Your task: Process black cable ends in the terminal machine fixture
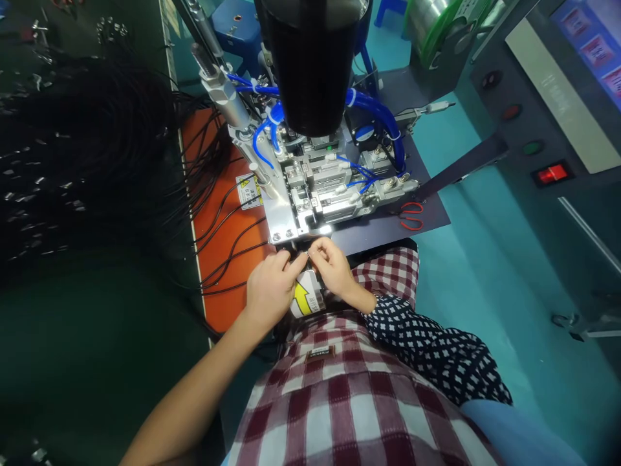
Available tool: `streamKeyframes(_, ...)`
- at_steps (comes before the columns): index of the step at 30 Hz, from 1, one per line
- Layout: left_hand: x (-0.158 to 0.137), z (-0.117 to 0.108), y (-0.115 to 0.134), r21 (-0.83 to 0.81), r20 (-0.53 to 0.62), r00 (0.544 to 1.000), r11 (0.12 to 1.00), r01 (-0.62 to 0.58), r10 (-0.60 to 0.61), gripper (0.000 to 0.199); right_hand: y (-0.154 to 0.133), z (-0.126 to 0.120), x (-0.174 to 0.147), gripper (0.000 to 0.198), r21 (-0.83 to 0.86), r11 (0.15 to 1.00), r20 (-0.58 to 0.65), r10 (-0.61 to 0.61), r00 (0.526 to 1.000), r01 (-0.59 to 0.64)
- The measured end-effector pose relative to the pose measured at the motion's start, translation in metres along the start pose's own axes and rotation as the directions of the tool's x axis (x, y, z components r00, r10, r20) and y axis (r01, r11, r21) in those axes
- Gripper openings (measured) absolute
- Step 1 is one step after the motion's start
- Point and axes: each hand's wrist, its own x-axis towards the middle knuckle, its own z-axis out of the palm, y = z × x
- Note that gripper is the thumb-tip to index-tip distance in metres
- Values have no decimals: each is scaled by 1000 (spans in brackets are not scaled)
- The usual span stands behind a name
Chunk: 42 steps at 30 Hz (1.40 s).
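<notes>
My left hand (272, 283) and my right hand (334, 266) meet at the front edge of a metal machine (310, 188) with blue air tubes. Thumb and fingers of both are pinched close together over something small and pale, too tiny to name. Just below the fingers is a white label with a yellow arrow (303, 299). Thin black cables (228, 259) run across an orange board towards the machine's left side, beside my left hand. A black cylinder (314, 71) stands over the machine and hides part of it.
Red-handled scissors (412, 216) lie on the grey plate right of the machine. A heap of black cables (97, 129) covers the dark table at left. On the right stands a control panel with a lit red switch (552, 174). A green-rimmed wire spool (434, 32) is behind.
</notes>
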Motion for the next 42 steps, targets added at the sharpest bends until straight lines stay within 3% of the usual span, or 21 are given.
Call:
streamKeyframes(5,-2,0,0,-16,-22,1000,1000,2,-2,32,5,-2,4,23,145,986,50,74,996,-81)
streamKeyframes(8,-3,0,0,-35,-25,1000,999,12,-13,32,7,-4,6,28,148,981,90,117,989,-129)
streamKeyframes(13,-2,2,1,-60,-25,999,998,34,-36,33,5,-3,4,25,18,1000,31,3,1000,-4)
streamKeyframes(18,-15,6,-9,-290,-83,995,956,30,-56,34,7,-2,2,26,26,1000,21,-3,1000,3)
streamKeyframes(21,-38,6,-18,-392,-131,979,915,96,-158,38,14,-5,2,27,69,997,2,36,999,-36)
streamKeyframes(23,-56,6,-21,-342,-134,964,924,172,-229,41,19,-6,2,27,85,996,-5,42,999,-41)
streamKeyframes(26,-75,6,-21,-178,-108,965,959,219,-240,48,24,-7,2,26,105,994,-1,37,999,-37)
streamKeyframes(30,-82,9,-19,-19,-46,966,968,252,-253,51,25,-9,0,26,104,994,-17,44,999,-42)
streamKeyframes(42,-73,8,-19,67,-39,961,959,275,-273,48,18,-31,-12,28,49,999,-114,-1,993,7)
